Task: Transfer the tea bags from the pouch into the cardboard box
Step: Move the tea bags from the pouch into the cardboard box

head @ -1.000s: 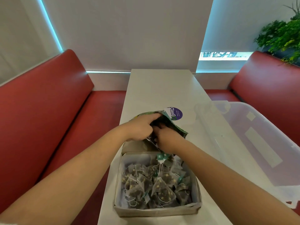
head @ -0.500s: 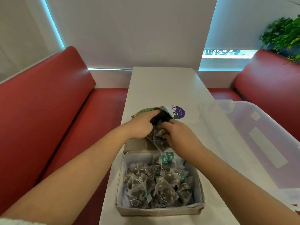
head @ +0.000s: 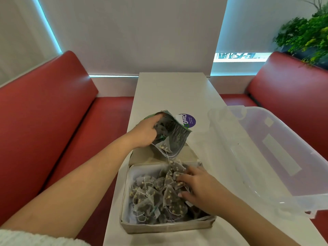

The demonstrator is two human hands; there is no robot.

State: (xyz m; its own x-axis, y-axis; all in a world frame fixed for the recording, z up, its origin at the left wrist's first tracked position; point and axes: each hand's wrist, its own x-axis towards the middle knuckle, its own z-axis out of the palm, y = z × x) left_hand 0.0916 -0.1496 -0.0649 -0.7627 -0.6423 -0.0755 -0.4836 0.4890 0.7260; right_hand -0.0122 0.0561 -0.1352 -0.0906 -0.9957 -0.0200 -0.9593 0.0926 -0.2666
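A silver-lined green pouch point(head: 174, 137) is held open and tilted toward me above the box's back flap. My left hand point(head: 144, 134) grips its left rim. One tea bag point(head: 164, 148) lies at the pouch mouth, its string hanging down. Below, the cardboard box point(head: 166, 226) holds several dark pyramid tea bags point(head: 156, 197) on white paper. My right hand point(head: 197, 185) is inside the box at its right side, fingers spread loosely over the tea bags; whether it holds one is unclear.
The box stands on a narrow white table point(head: 170, 93) between red bench seats point(head: 44, 125). A clear plastic bin point(head: 276, 157) sits on the table's right side, close to the box. A purple round sticker point(head: 189, 120) lies behind the pouch. A plant point(head: 305, 34) is at far right.
My right hand came out of the pouch and moved down into the box with tea bags. The left hand stays on the pouch, now lifted and tilted more open.
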